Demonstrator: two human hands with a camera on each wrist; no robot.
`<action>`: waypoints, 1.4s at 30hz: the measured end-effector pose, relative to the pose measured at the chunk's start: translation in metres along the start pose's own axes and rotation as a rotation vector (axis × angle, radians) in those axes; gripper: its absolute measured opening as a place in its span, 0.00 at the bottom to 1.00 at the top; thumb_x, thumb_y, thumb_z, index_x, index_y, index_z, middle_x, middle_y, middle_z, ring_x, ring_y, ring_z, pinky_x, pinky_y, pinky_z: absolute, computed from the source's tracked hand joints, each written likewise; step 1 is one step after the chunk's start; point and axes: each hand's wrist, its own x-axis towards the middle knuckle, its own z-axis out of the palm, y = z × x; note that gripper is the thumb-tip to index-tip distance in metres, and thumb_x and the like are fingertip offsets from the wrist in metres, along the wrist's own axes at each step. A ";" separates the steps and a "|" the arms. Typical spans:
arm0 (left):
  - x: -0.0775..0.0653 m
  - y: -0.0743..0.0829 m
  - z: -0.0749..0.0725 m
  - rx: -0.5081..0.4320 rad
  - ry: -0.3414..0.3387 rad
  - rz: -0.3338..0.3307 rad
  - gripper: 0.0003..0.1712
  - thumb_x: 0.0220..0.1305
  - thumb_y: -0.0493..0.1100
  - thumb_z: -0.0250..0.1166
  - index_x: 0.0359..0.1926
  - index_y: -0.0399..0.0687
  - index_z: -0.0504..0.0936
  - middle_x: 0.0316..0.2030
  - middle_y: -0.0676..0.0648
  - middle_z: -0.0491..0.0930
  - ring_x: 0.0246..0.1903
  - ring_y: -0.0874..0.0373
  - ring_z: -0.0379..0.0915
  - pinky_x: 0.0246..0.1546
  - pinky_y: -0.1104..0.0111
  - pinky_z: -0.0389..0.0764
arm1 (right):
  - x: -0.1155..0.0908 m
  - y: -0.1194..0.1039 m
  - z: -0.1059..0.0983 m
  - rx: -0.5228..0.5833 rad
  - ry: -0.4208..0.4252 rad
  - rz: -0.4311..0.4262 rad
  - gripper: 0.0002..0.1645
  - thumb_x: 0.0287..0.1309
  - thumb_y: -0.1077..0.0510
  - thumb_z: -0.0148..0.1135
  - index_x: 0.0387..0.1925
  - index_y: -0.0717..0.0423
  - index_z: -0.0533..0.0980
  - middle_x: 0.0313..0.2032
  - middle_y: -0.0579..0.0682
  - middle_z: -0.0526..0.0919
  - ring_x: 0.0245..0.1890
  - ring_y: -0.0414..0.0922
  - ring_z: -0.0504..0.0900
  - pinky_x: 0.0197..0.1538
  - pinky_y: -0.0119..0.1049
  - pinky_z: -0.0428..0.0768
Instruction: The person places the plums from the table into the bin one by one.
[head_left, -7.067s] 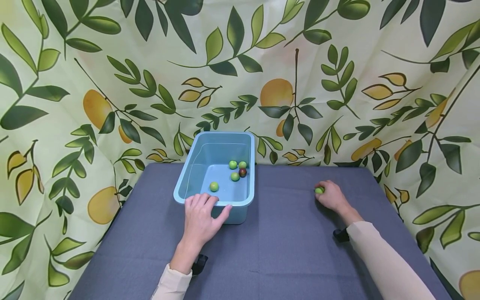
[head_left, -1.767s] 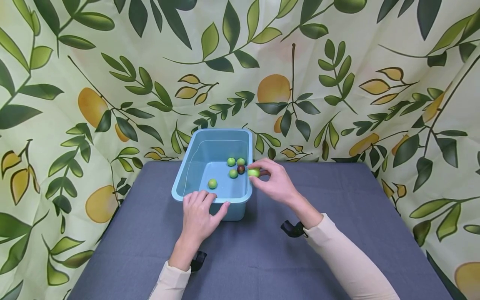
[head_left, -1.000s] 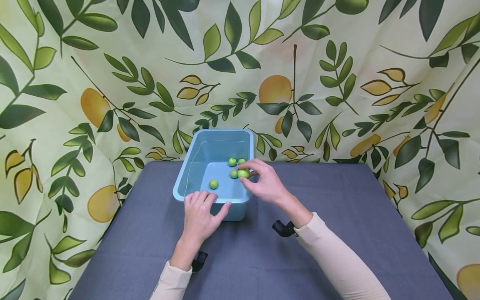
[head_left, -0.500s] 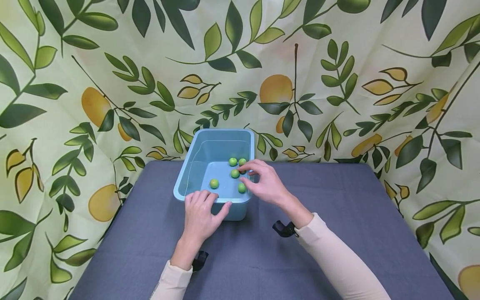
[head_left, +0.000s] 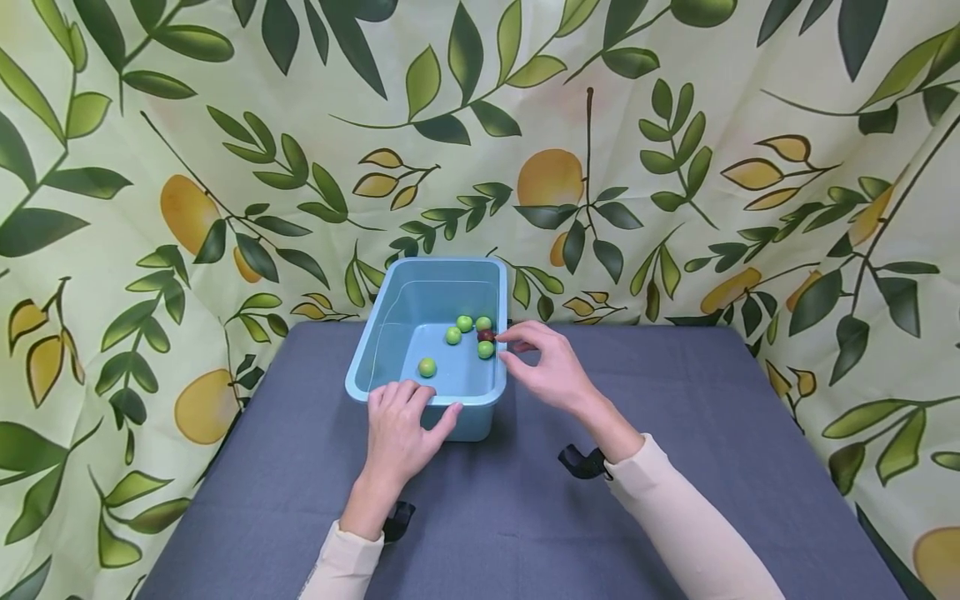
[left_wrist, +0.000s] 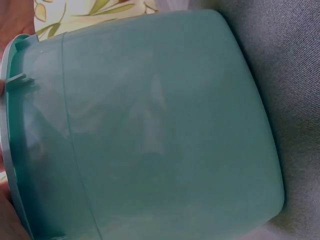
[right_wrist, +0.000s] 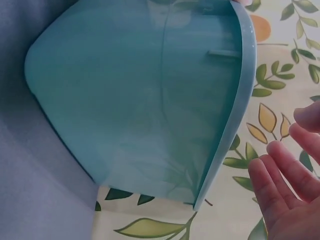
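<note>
In the head view a light blue plastic basin (head_left: 420, 300) stands on the table. Inside lie several small round green fruits (head_left: 427, 367), most grouped along its right side around one dark red fruit (head_left: 486, 336). The left hand (head_left: 401, 429) rests on the near rim, its fingers over the edge and the thumb spread to the right. Just outside the right rim hovers the right hand (head_left: 551, 367), fingers and thumb parted with nothing between them. The right wrist view has that same hand's loosely bent fingers (right_wrist: 275, 185) apart from the rim.
A dark grey-blue cloth (head_left: 675, 467) covers the table. Behind and beside it hangs a fabric backdrop (head_left: 465, 167) printed with leaves and oranges. Black straps (head_left: 581, 461) sit at the wrists.
The right hand carried a green fruit from the table's right side and let it go in the basin, then drew back rightward. Fruits inside have rolled. The left hand stays at the rim.
</note>
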 end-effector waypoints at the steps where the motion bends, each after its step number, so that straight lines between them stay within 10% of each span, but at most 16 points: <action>1: 0.000 0.000 0.000 0.001 0.001 0.001 0.27 0.64 0.64 0.62 0.32 0.43 0.84 0.30 0.46 0.79 0.32 0.47 0.72 0.44 0.49 0.68 | -0.001 0.001 -0.001 0.000 0.001 0.006 0.13 0.61 0.63 0.68 0.47 0.59 0.84 0.47 0.52 0.83 0.47 0.55 0.83 0.53 0.49 0.82; 42: -0.008 -0.034 -0.019 0.009 0.051 -0.003 0.39 0.70 0.71 0.50 0.32 0.40 0.83 0.29 0.44 0.77 0.32 0.43 0.71 0.43 0.46 0.66 | -0.071 0.044 -0.038 -0.287 -0.010 0.146 0.15 0.64 0.58 0.65 0.51 0.54 0.84 0.50 0.50 0.83 0.49 0.52 0.79 0.50 0.52 0.78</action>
